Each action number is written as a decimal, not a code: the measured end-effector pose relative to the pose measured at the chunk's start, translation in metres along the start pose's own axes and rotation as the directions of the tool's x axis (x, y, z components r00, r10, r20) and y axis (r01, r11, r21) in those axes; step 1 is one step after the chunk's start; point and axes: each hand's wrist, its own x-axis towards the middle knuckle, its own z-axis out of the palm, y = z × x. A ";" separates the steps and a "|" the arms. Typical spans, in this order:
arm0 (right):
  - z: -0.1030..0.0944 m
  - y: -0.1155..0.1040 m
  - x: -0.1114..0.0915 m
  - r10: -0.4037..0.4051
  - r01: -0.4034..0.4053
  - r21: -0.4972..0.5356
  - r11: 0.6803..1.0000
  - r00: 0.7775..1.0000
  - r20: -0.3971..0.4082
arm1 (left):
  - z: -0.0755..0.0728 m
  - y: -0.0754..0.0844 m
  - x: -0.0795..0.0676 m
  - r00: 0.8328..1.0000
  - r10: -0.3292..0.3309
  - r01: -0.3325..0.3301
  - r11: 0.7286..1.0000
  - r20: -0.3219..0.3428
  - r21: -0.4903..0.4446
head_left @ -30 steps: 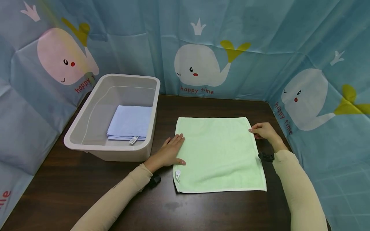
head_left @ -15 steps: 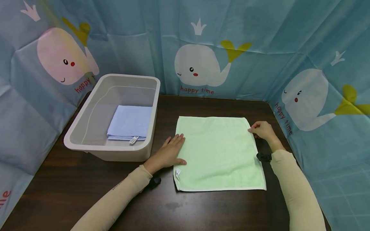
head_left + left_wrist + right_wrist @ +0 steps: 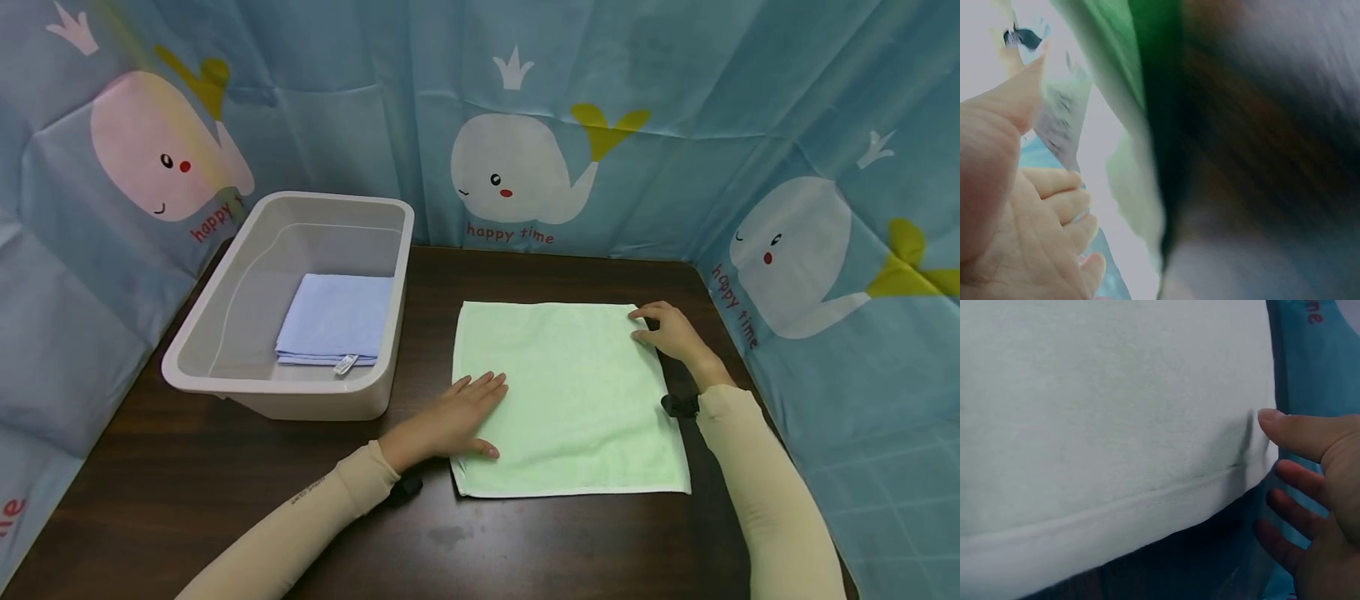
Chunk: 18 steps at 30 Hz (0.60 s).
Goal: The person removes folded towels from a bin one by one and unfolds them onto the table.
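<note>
A pale green towel (image 3: pixel 562 400) lies spread on the dark table. My left hand (image 3: pixel 442 421), slightly blurred, is over its left side with straight fingers and the thumb held apart. In the left wrist view the fingers (image 3: pixel 1066 212) of that hand show beside the blurred towel edge and a white tag (image 3: pixel 1063 112). At the far right corner is my right hand (image 3: pixel 671 333), its thumb and fingers spread apart around the corner. The right wrist view shows the thumb (image 3: pixel 1285 425) touching the towel's edge, with the other fingers loose beyond it.
A light grey plastic bin (image 3: pixel 401 308) stands left of the towel. Inside it lies a folded blue towel (image 3: pixel 337 312) with a white label (image 3: pixel 346 364). A blue curtain (image 3: pixel 675 75) printed with whales hangs round the back and sides of the table (image 3: pixel 525 546).
My left hand has shifted right and nearer the front, covering the towel's tag. The right hand has moved from pinching the right edge up to the far right corner, its fingers spreading.
</note>
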 end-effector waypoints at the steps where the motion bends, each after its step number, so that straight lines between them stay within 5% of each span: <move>1: 0.000 0.000 0.001 0.001 -0.001 0.001 1.000 1.000 0.010 | -0.001 0.003 0.000 1.000 0.019 -0.019 1.000 0.007 0.001; 7: 0.001 0.001 0.007 -0.036 0.036 -0.016 0.999 0.999 0.027 | -0.002 0.019 0.000 0.989 0.139 -0.139 0.990 0.057 -0.006; 18: 0.001 0.002 0.015 -0.009 0.021 -0.100 0.995 0.993 0.121 | 0.004 0.005 -0.003 0.995 0.087 -0.085 0.996 0.045 -0.039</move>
